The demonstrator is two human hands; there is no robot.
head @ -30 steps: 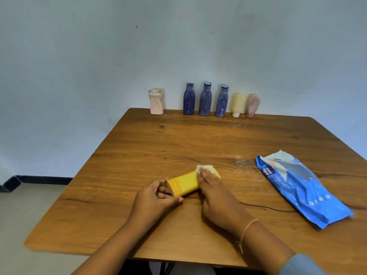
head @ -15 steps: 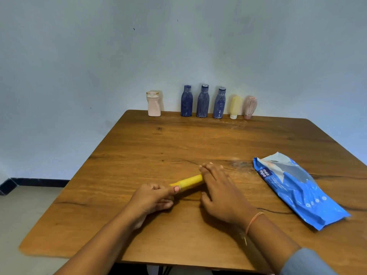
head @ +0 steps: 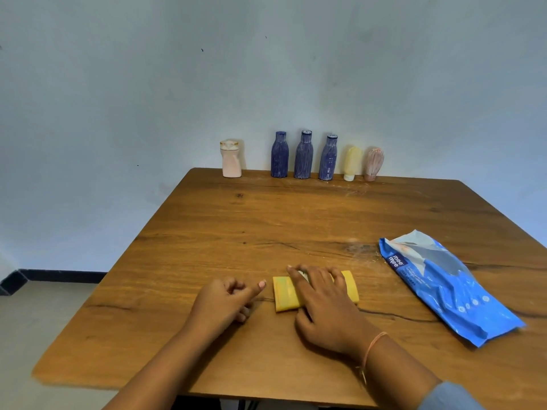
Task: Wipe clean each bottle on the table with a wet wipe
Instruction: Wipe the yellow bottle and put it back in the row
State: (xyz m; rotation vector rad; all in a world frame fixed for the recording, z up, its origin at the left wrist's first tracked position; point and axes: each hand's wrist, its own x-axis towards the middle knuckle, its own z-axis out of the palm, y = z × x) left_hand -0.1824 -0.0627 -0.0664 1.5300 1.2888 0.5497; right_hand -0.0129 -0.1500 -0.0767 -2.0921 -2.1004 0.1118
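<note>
A flat yellow bottle (head: 284,294) lies on its side on the wooden table (head: 266,220), near the front. My right hand (head: 322,306) lies across its middle with fairly straight fingers, pressing a white wet wipe (head: 303,274) onto it; only a sliver of the wipe shows. Just left of the bottle, my left hand (head: 225,303) rests on the table with fingers loosely curled and its thumb pointing at the bottle's end, holding nothing.
Along the far edge by the wall stand a pinkish white bottle (head: 231,159), three blue bottles (head: 303,155), a pale yellow tube (head: 352,162) and a pink tube (head: 373,162). A blue wipes pack (head: 444,285) lies at the right.
The yellow bottle has turned from its narrow edge to lie flat and shifted right. My left hand has let go of its end. My right hand still presses the wipe on it.
</note>
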